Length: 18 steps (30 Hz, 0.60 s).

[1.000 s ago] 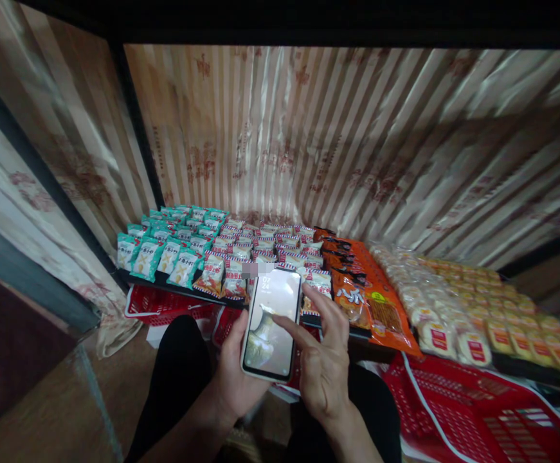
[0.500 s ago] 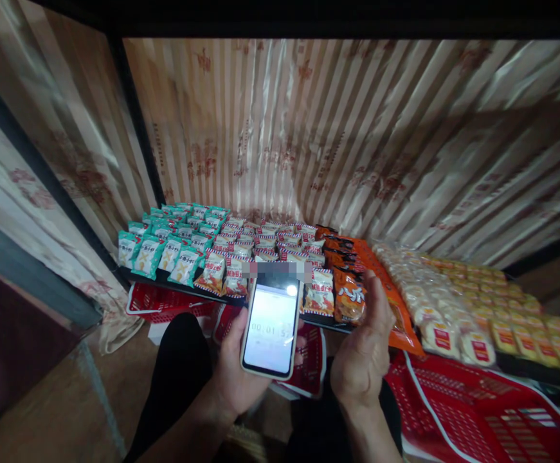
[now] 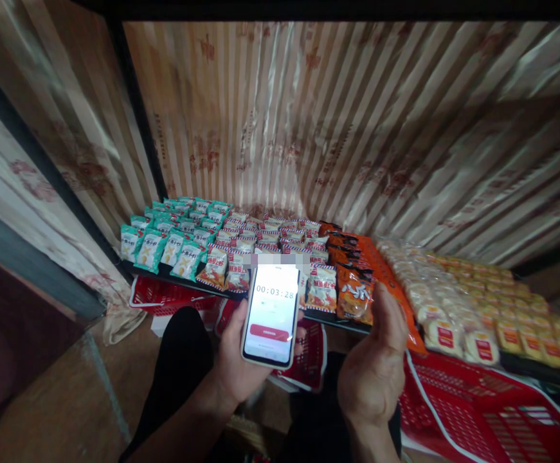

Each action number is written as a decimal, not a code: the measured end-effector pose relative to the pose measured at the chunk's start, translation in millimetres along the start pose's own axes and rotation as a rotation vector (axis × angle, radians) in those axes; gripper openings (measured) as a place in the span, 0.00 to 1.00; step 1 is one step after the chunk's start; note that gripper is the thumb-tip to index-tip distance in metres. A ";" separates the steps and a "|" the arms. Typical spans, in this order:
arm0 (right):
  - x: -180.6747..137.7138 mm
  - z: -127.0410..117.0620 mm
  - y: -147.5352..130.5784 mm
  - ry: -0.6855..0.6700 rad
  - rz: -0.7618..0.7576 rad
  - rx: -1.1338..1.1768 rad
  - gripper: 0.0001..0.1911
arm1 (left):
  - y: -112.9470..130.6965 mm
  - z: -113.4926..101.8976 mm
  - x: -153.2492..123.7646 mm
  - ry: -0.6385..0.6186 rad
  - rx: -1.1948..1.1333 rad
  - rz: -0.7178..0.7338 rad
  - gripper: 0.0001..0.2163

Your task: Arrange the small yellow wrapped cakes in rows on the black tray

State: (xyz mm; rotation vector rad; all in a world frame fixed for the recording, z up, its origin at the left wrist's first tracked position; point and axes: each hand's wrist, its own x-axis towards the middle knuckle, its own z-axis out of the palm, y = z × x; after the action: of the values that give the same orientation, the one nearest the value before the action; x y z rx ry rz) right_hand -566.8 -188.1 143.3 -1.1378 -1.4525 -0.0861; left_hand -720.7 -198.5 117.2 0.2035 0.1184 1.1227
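Note:
My left hand (image 3: 241, 366) is wrapped around a smartphone (image 3: 270, 321), held upright with its screen facing me. The bright screen reads 00:03:28 above a red button. To the right of the phone, my right hand (image 3: 373, 366) is raised with its fingers stretched out and nothing in it. It is nearest to orange snack bags (image 3: 355, 292), and its fingers overlap them in view. Behind the phone stand white and red snack bags (image 3: 238, 270), partly hidden by it. Teal snack bags (image 3: 150, 249) fill the left end of the shelf.
Packaged white round cakes (image 3: 446, 334) and yellow packaged cakes (image 3: 530, 341) line the right of the black shelf (image 3: 197, 286). Red baskets (image 3: 482, 405) sit below it. A striped curtain (image 3: 280, 122) hangs behind, beside a dark metal post (image 3: 137, 103).
The phone's readout has gone from about 00:01:5x, blurred, to 00:03:28, and a red button now shows. My right hand has shifted slightly right. The view has tilted a little.

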 end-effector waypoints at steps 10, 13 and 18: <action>-3.6 -2.5 -2.0 -0.020 -0.014 -0.027 0.27 | 1.3 3.2 1.4 0.009 0.002 -0.005 0.28; -5.5 -3.2 -1.3 -0.023 -0.024 -0.035 0.26 | 1.2 4.9 1.1 0.011 0.007 0.004 0.29; -7.9 -4.3 -1.3 -0.046 0.012 -0.067 0.25 | 0.7 7.5 -0.1 0.033 0.011 0.002 0.29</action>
State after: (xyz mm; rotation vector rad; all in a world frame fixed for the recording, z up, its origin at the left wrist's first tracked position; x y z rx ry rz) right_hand -566.3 -196.0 138.9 -1.2097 -1.4926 -0.1008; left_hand -720.0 -199.0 124.7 0.1952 0.1537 1.1276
